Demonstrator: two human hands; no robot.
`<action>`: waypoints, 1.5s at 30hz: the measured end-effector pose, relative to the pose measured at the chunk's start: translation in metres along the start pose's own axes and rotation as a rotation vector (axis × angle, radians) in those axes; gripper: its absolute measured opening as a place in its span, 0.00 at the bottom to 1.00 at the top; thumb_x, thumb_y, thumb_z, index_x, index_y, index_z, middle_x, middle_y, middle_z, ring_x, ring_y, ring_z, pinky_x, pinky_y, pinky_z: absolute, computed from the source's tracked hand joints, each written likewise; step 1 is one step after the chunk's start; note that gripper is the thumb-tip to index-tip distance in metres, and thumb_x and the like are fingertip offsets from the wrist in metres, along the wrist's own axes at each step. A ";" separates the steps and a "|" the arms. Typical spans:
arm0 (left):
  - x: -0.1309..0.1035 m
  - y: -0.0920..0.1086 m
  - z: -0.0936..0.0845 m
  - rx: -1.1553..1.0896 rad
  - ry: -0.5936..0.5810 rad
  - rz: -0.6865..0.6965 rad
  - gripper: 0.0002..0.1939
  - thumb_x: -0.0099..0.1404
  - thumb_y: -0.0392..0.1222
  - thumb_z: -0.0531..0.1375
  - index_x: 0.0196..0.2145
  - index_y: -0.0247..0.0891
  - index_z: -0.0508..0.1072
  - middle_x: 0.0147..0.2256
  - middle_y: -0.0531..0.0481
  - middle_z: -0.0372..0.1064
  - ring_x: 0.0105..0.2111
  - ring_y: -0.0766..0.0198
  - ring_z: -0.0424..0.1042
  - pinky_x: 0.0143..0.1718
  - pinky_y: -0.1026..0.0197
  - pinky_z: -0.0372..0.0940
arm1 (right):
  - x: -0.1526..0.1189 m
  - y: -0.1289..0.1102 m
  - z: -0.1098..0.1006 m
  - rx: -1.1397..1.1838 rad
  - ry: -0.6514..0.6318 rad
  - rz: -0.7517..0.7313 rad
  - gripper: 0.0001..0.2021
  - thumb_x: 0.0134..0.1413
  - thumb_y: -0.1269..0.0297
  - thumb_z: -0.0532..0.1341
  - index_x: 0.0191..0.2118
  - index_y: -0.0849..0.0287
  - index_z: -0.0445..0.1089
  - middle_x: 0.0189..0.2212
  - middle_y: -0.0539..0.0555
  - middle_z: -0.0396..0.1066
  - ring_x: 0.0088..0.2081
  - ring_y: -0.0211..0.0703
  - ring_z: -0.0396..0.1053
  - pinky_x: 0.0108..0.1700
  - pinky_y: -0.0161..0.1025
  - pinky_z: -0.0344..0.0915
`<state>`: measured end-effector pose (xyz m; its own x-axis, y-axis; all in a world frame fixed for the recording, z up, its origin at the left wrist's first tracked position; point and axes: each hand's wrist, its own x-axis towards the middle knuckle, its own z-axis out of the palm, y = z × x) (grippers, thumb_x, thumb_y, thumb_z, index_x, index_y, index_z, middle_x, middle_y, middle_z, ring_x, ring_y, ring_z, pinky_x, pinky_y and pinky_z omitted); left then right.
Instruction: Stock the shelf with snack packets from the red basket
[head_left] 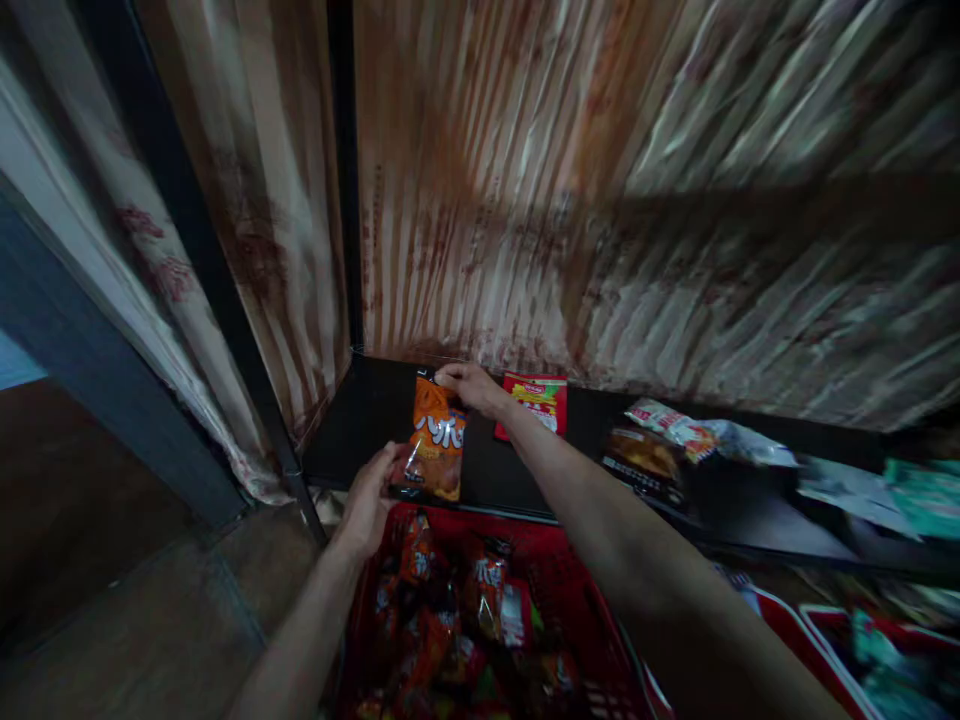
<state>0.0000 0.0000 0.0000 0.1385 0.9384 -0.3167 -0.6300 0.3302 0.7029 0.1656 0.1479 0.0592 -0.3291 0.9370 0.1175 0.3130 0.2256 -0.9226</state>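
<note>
An orange snack bag (436, 440) with white lettering and black ends stands slightly tilted over the left part of a black shelf (487, 470). My right hand (474, 388) pinches its top edge. Low on the bag's left side, my left hand (369, 500) has its fingers against the edge; the thumb's exact hold is hard to make out. Just right of my right hand, a red and yellow packet (536, 402) lies on the shelf, partly behind my forearm. Below the shelf edge sits a red basket (559, 560) holding several similar orange bags (487, 590).
Dark and white snack packs (645, 455) lie farther right on the shelf, with green packs (926, 495) at the far right. More red baskets (784, 625) stand at lower right. A dark metal post (225, 320) rises at left; a patterned curtain (525, 200) hangs behind.
</note>
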 end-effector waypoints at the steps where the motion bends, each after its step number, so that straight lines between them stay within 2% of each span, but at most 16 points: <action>1: 0.002 -0.001 0.002 0.011 0.003 0.023 0.23 0.53 0.55 0.64 0.41 0.35 0.73 0.36 0.44 0.76 0.36 0.54 0.75 0.40 0.53 0.68 | -0.001 -0.002 0.000 -0.002 -0.012 0.003 0.14 0.38 0.52 0.61 0.22 0.61 0.68 0.18 0.46 0.63 0.22 0.32 0.56 0.26 0.32 0.54; 5: 0.007 -0.010 0.008 0.092 -0.014 0.142 0.23 0.52 0.53 0.66 0.41 0.34 0.74 0.38 0.44 0.76 0.40 0.56 0.74 0.45 0.57 0.65 | -0.002 -0.005 0.003 -0.028 -0.009 0.008 0.14 0.41 0.53 0.61 0.26 0.61 0.71 0.21 0.47 0.67 0.24 0.34 0.60 0.27 0.32 0.56; 8: 0.009 -0.023 0.010 0.189 -0.038 0.250 0.23 0.54 0.53 0.64 0.43 0.36 0.74 0.39 0.45 0.76 0.39 0.58 0.74 0.44 0.58 0.65 | 0.001 -0.003 0.007 -0.067 0.050 -0.001 0.11 0.43 0.56 0.61 0.25 0.60 0.72 0.21 0.47 0.69 0.25 0.36 0.63 0.30 0.33 0.58; 12: 0.010 -0.037 0.013 0.267 0.039 0.321 0.23 0.57 0.55 0.61 0.43 0.35 0.74 0.37 0.46 0.76 0.35 0.59 0.74 0.39 0.60 0.67 | 0.004 0.004 0.016 -0.125 0.145 -0.015 0.08 0.44 0.60 0.61 0.23 0.58 0.72 0.21 0.47 0.70 0.27 0.38 0.65 0.31 0.33 0.58; 18: 0.009 -0.036 0.012 0.336 0.069 0.409 0.22 0.60 0.51 0.59 0.49 0.39 0.72 0.43 0.46 0.74 0.43 0.58 0.72 0.43 0.62 0.66 | 0.003 0.010 0.023 -0.150 0.196 -0.012 0.10 0.47 0.58 0.60 0.25 0.58 0.74 0.19 0.46 0.69 0.25 0.37 0.64 0.29 0.33 0.58; 21: 0.009 -0.034 0.010 0.272 0.024 0.411 0.23 0.60 0.48 0.60 0.52 0.41 0.70 0.47 0.48 0.73 0.47 0.59 0.70 0.48 0.62 0.64 | 0.005 0.009 0.022 -0.149 0.204 -0.014 0.10 0.46 0.58 0.61 0.25 0.58 0.74 0.19 0.46 0.69 0.25 0.37 0.65 0.30 0.33 0.59; 25: 0.009 -0.033 0.011 0.122 -0.021 0.363 0.24 0.57 0.44 0.63 0.52 0.43 0.69 0.46 0.49 0.73 0.47 0.60 0.71 0.50 0.60 0.62 | 0.009 0.006 0.023 -0.137 0.223 -0.026 0.08 0.45 0.58 0.62 0.25 0.57 0.74 0.21 0.47 0.71 0.28 0.39 0.68 0.34 0.35 0.62; 28: 0.006 -0.029 0.014 -0.045 0.002 0.295 0.21 0.54 0.42 0.65 0.47 0.42 0.72 0.41 0.49 0.75 0.44 0.59 0.72 0.48 0.58 0.64 | 0.007 0.001 0.023 -0.123 0.266 -0.052 0.10 0.46 0.58 0.62 0.34 0.56 0.74 0.30 0.49 0.74 0.35 0.40 0.69 0.40 0.37 0.64; 31: 0.005 -0.022 0.014 -0.209 0.084 0.206 0.12 0.54 0.38 0.64 0.38 0.40 0.74 0.36 0.51 0.75 0.38 0.62 0.74 0.45 0.57 0.66 | -0.012 -0.005 0.026 -0.011 0.378 0.020 0.22 0.48 0.56 0.62 0.50 0.54 0.68 0.39 0.52 0.72 0.41 0.41 0.69 0.45 0.39 0.64; 33: 0.006 -0.018 0.013 -0.290 0.128 0.169 0.06 0.57 0.35 0.62 0.35 0.40 0.73 0.35 0.53 0.75 0.36 0.64 0.74 0.43 0.58 0.67 | -0.037 -0.006 0.032 0.139 0.424 0.176 0.27 0.45 0.52 0.64 0.53 0.54 0.65 0.42 0.54 0.71 0.43 0.42 0.69 0.46 0.41 0.64; 36: 0.007 -0.016 0.014 -0.355 0.164 0.158 0.05 0.59 0.33 0.60 0.34 0.40 0.72 0.34 0.53 0.75 0.35 0.67 0.73 0.41 0.60 0.67 | -0.085 0.001 0.052 0.356 0.354 0.379 0.27 0.39 0.52 0.68 0.47 0.54 0.67 0.43 0.54 0.70 0.42 0.43 0.69 0.44 0.41 0.66; 39: 0.007 -0.020 0.019 -0.355 0.204 0.163 0.06 0.59 0.31 0.60 0.34 0.40 0.72 0.33 0.54 0.75 0.32 0.69 0.73 0.39 0.64 0.66 | -0.123 0.013 0.079 0.652 0.311 0.432 0.23 0.33 0.55 0.71 0.38 0.56 0.69 0.36 0.51 0.72 0.36 0.39 0.70 0.41 0.40 0.68; 42: 0.005 -0.023 0.022 -0.304 0.184 0.162 0.07 0.57 0.30 0.61 0.34 0.38 0.72 0.31 0.54 0.74 0.31 0.70 0.73 0.38 0.67 0.66 | -0.137 0.021 0.097 0.823 0.486 0.419 0.22 0.27 0.59 0.73 0.32 0.56 0.66 0.29 0.46 0.71 0.30 0.34 0.69 0.36 0.35 0.68; 45: 0.004 -0.018 0.019 -0.242 0.103 0.099 0.09 0.54 0.30 0.62 0.34 0.37 0.72 0.30 0.53 0.74 0.29 0.69 0.73 0.35 0.66 0.67 | -0.137 0.021 0.099 0.877 0.573 0.436 0.23 0.23 0.62 0.74 0.31 0.56 0.66 0.26 0.44 0.70 0.25 0.31 0.66 0.28 0.30 0.64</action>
<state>0.0263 -0.0005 -0.0022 -0.0038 0.9454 -0.3260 -0.8026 0.1915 0.5649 0.1296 -0.0023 -0.0129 0.1822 0.9249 -0.3338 -0.5054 -0.2031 -0.8386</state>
